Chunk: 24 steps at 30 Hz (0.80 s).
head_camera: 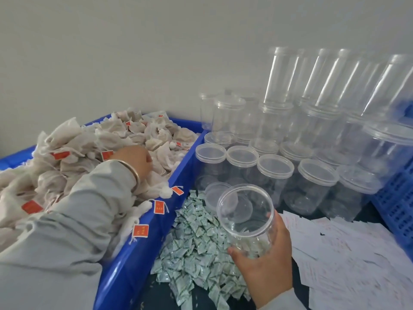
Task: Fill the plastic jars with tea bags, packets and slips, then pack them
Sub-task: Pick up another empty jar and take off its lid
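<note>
left hand [134, 161]: reaching forward, fingers curled down | right hand [266, 253]: gripping, thumb up

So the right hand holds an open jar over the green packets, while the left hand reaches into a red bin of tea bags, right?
Nearly. In the head view the bin is blue, not red. The rest stands: the right hand holds the open jar over the green packets, while the left hand reaches into the tea bags.

Left hand [134, 161] digs into the tea bags [73, 153] at left; right hand [266, 262] grips an open jar [245, 211] lower centre.
</note>
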### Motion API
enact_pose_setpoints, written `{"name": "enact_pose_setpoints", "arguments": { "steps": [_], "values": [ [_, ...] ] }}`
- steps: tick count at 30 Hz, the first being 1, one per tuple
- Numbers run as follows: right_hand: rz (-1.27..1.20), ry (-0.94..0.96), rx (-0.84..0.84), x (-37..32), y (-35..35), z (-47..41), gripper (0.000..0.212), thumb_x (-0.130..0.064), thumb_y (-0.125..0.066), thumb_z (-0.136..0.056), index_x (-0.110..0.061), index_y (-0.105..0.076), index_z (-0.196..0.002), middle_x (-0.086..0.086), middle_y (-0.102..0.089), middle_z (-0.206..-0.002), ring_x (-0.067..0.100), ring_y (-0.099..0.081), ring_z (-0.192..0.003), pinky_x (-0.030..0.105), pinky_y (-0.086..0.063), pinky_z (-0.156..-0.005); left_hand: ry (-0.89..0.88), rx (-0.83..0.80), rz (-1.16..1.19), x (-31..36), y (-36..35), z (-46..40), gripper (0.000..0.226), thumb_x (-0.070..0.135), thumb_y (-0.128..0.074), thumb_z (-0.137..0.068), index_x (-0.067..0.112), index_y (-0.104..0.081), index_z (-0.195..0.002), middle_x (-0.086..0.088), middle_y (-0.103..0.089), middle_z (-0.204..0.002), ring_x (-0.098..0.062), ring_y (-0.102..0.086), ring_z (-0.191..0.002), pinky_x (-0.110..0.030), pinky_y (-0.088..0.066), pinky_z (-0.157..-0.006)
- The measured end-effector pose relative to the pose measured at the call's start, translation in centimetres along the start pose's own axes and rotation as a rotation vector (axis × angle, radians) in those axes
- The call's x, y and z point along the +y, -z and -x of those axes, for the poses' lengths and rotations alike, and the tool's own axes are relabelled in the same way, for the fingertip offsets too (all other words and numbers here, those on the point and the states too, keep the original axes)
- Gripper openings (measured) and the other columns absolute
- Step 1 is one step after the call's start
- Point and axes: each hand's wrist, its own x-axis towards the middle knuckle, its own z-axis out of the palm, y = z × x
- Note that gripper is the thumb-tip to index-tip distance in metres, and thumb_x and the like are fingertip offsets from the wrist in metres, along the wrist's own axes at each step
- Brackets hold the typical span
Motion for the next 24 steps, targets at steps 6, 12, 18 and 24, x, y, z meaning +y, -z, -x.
{"name": "enact_pose_setpoints", "arguments": {
  "steps": [6,12,18,24],
  "values": [
    [-0.027,0.009,-0.04,-0.6,-0.9,0.0,0.115,-0.01,-0.095,-0.041,-0.028,-0.037,-0.139,-0.007,-0.047,-0.131,0.015,-0.043,-0.126,0.046,-0.038,-0.108,-0.016,0.043,0.077,0.2,-0.3,0.1,0.038,0.03,-0.052,-0.092,0.021,-0.051,-0.129,-0.006,-0.056,-0.124,-0.024,-0.057,-0.105,-0.031,-0.047,-0.083],
    [-0.087,0.006,-0.069,-1.1,-1.6,-0.2,0.115,-0.011,-0.094,-0.046,-0.028,-0.034,-0.141,-0.003,-0.046,-0.136,0.018,-0.041,-0.131,0.047,-0.034,-0.11,0.001,-0.07,-0.034,0.6,-1.2,-0.6,0.038,0.039,-0.052,-0.09,0.019,-0.054,-0.122,-0.006,-0.06,-0.116,-0.024,-0.059,-0.098,-0.036,-0.051,-0.085],
    [-0.06,-0.01,-0.111,-0.4,-0.6,0.0,0.115,-0.015,-0.096,-0.042,-0.026,-0.037,-0.14,-0.004,-0.048,-0.134,0.019,-0.044,-0.128,0.048,-0.038,-0.107,0.017,0.204,0.142,0.0,-0.9,0.0,0.027,0.031,-0.045,-0.091,0.02,-0.055,-0.112,-0.005,-0.06,-0.092,-0.027,-0.057,-0.086,-0.036,-0.049,-0.075],
    [-0.011,0.002,-0.13,-0.3,-1.0,0.0,0.108,-0.024,-0.093,-0.045,-0.028,-0.038,-0.138,-0.005,-0.047,-0.138,0.017,-0.043,-0.13,0.042,-0.038,-0.108,-0.067,0.688,0.654,0.6,0.9,1.5,0.027,0.027,-0.059,-0.088,0.012,-0.057,-0.11,-0.008,-0.061,-0.087,-0.029,-0.054,-0.084,-0.028,-0.035,-0.07]
  ]
}}
